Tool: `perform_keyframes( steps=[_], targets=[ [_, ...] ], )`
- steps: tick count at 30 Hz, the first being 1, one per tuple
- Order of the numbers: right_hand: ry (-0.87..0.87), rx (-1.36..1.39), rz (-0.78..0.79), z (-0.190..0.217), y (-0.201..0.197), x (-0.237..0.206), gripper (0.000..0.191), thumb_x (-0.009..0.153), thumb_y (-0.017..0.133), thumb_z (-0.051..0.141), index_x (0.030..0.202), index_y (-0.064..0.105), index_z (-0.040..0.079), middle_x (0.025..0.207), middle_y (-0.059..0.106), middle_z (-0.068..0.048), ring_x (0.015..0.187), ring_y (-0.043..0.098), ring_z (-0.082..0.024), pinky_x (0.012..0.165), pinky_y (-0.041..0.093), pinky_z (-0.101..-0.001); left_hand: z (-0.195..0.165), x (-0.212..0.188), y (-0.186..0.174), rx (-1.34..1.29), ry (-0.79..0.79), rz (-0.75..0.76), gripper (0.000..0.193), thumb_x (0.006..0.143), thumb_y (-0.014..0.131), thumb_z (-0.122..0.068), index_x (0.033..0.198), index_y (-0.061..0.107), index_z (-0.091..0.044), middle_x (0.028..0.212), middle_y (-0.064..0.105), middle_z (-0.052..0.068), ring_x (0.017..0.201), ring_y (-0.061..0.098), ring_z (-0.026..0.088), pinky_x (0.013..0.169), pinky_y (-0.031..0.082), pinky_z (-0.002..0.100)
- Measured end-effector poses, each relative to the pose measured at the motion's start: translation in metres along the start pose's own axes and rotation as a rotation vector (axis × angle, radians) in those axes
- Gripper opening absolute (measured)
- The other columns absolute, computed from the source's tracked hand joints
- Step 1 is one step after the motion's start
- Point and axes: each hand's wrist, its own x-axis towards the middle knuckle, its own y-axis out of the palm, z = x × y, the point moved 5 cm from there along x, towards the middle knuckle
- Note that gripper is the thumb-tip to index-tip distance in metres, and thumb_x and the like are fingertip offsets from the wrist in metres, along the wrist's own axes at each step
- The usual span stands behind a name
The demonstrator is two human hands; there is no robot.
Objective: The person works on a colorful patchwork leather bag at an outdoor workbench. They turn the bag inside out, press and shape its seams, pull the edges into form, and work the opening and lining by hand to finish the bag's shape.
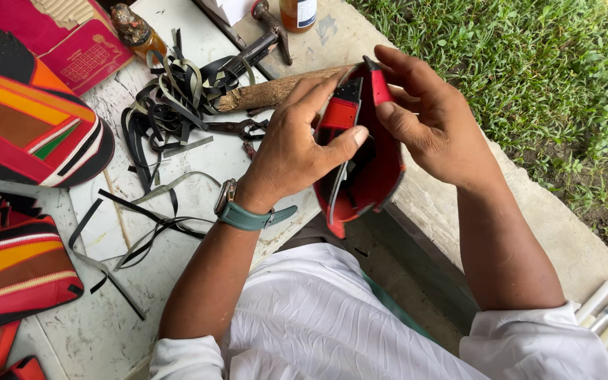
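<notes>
Red-and-black shoe upper (pixel 371 169) held above bench (pixel 93 324), left hand (pixel 293 151) and right hand (pixel 431 119) both clamped on it. Folded, edges unfinished. Black strip offcuts (pixel 167 105) lie beside.

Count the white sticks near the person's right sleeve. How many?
3 white sticks, side by side on the concrete ledge just past the right sleeve. More may hide under it.

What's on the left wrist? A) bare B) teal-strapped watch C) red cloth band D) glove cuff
B: the left hand, pinching the red and black piece together with the right hand, has a watch with a teal strap around its wrist.
</notes>
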Motion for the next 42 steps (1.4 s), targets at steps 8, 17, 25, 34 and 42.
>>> perform_keyframes(
  steps=[8, 17, 25, 34, 42],
  targets=[
    [-0.190, -0.446, -0.136, 0.043, 0.009, -0.014, 0.018, 0.103, 0.070, 0.007, 0.120, 0.062, 0.006, 0.145, 0.058, -0.017, 0.127, 0.066, -0.028, 0.099, 0.061, -0.0381, 0.005, -0.014, 0.010, 0.059, 0.064, -0.224, 0.060, 0.098, 0.079, -0.035, 0.142, 0.056, -0.001, 0.132, 0.067, 0.015, 0.124, 0.070, 0.029, 0.108, 0.056, 0.039],
    [-0.138, -0.756, -0.055, 0.083, 0.006, -0.041, 0.026, 0.087, 0.083, 0.012, 0.107, 0.069, 0.003, 0.134, 0.061, -0.018, 0.112, 0.069, -0.032, 0.086, 0.058, -0.0408, -0.003, -0.026, 0.053, -0.042, 0.083, -0.373, 0.042, 0.113, 0.061, -0.026, 0.147, 0.051, -0.003, 0.131, 0.063, 0.017, 0.124, 0.065, 0.030, 0.108, 0.052, 0.038],
    [-0.028, -0.302, -0.220, 0.054, 0.003, -0.038, 0.012, 0.101, 0.065, -0.002, 0.110, 0.057, 0.001, 0.134, 0.067, -0.011, 0.114, 0.070, -0.017, 0.092, 0.063, -0.0318, -0.038, -0.054, 0.008, 0.154, 0.076, -0.220, 0.070, 0.087, 0.078, -0.023, 0.143, 0.047, 0.005, 0.135, 0.057, 0.026, 0.123, 0.062, 0.038, 0.105, 0.052, 0.043],
    [-0.222, -0.398, -0.120, 0.057, 0.040, 0.018, 0.014, 0.100, 0.066, -0.001, 0.114, 0.068, 0.001, 0.115, 0.065, -0.013, 0.105, 0.073, -0.022, 0.090, 0.063, -0.0333, 0.046, -0.059, -0.080, -0.170, -0.214, -0.275, 0.025, 0.099, 0.065, -0.010, 0.121, 0.069, 0.003, 0.111, 0.075, 0.009, 0.104, 0.068, 0.013, 0.097, 0.054, 0.030],
    [-0.225, -0.435, -0.102, 0.065, 0.077, 0.032, 0.013, 0.099, 0.067, 0.002, 0.112, 0.069, 0.002, 0.111, 0.066, -0.014, 0.100, 0.078, -0.026, 0.076, 0.060, -0.0361, 0.045, -0.057, -0.096, 0.209, -0.179, -0.334, 0.029, 0.096, 0.071, -0.017, 0.116, 0.070, 0.005, 0.095, 0.077, 0.010, 0.089, 0.073, 0.013, 0.079, 0.058, 0.030]
  ],
)
